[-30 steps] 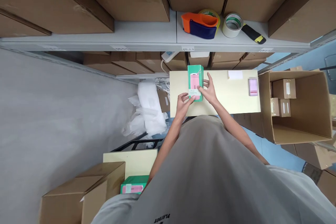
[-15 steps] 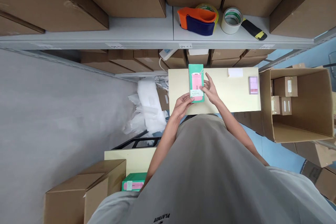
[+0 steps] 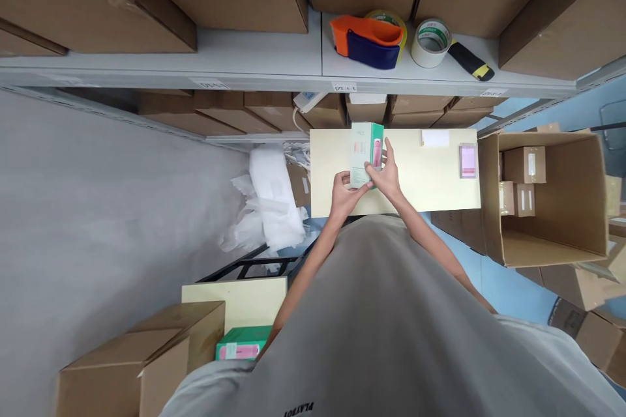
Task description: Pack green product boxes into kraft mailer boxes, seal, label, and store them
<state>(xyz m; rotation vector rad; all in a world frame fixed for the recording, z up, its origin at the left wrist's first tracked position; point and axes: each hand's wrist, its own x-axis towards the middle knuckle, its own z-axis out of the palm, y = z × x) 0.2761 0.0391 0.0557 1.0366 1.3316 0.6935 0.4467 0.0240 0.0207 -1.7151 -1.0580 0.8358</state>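
Observation:
Over the cream tabletop (image 3: pixel 415 192) I hold a green and white product box (image 3: pixel 360 153) with a pink picture on its green side. Its pale printed side and a strip of the green side face me. My left hand (image 3: pixel 345 197) grips the lower left corner, thumb across the bottom edge. At the right edge my right hand (image 3: pixel 385 172) closes round the box, thumb on the pale side. A white label stack (image 3: pixel 435 137) and a small purple-and-white pack (image 3: pixel 467 161) lie to the right on the tabletop.
An orange and blue tape dispenser (image 3: pixel 368 42), a tape roll (image 3: pixel 431 43) and a black-yellow cutter (image 3: pixel 470 61) sit on the shelf ahead. An open carton (image 3: pixel 552 247) with small boxes stands right. Left are white foam wrap (image 3: pixel 276 199) and another green box (image 3: pixel 242 343).
The product box has been turned about its long axis, so its pale side shows where the green front faced me. Both hands have shifted their hold on it.

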